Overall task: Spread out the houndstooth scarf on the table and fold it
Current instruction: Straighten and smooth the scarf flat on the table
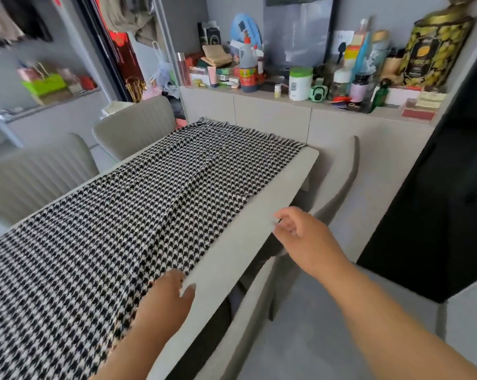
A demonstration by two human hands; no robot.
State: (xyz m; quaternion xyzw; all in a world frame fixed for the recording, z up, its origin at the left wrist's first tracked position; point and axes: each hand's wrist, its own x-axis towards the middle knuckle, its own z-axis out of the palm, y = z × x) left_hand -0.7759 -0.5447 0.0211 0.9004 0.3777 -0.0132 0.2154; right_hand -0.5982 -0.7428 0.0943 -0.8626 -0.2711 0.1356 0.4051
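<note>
- Black-and-white houndstooth scarf (116, 220) lies spread lengthwise over the grey bench (232, 242), fringed far end at the bench's far edge; a lengthwise crease runs down its middle.
- Left hand (163, 300) rests on the scarf's near right edge, thumb on bare bench; fingers blurred, so I cannot tell whether it grips the cloth.
- Right hand (300, 231) hovers at the bench's right edge, fingers loosely curled, holding nothing.
- Grey chairs (133, 127) stand beside the bench.
</note>
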